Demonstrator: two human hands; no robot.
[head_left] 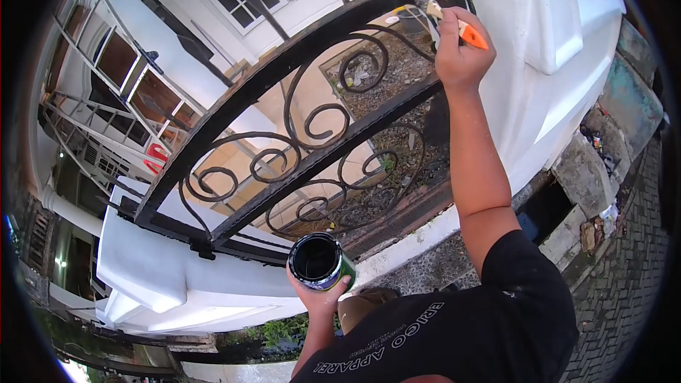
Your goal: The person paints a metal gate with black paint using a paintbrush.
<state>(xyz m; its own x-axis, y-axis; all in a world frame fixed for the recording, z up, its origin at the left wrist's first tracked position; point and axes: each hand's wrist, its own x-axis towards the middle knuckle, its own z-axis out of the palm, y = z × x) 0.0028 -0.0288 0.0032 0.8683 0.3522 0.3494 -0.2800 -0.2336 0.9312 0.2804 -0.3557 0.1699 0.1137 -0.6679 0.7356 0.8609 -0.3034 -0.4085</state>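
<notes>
My right hand (pixel 464 53) is wrapped round a paintbrush (pixel 472 35) with an orange handle end. The bristles are up at the top right end of a black wrought-iron fence panel (pixel 284 64), close to the white pillar. Lower down, my left hand (pixel 319 299) grips an open paint can (pixel 320 262) by its side. Dark paint shows inside the can, and paint is smeared along its rim. Scrolled ironwork fills the panel between its curved top rail and the straight bars. Pointed spikes rise above the top rail.
A white pillar (pixel 546 28) stands right of the panel, and a white wall (pixel 142 262) lies at its lower left. Behind the fence are a tiled yard and a metal ladder-like frame (pixel 128 78). Concrete slabs (pixel 585 170) border a dark drain opening and brick paving (pixel 624 269) at right.
</notes>
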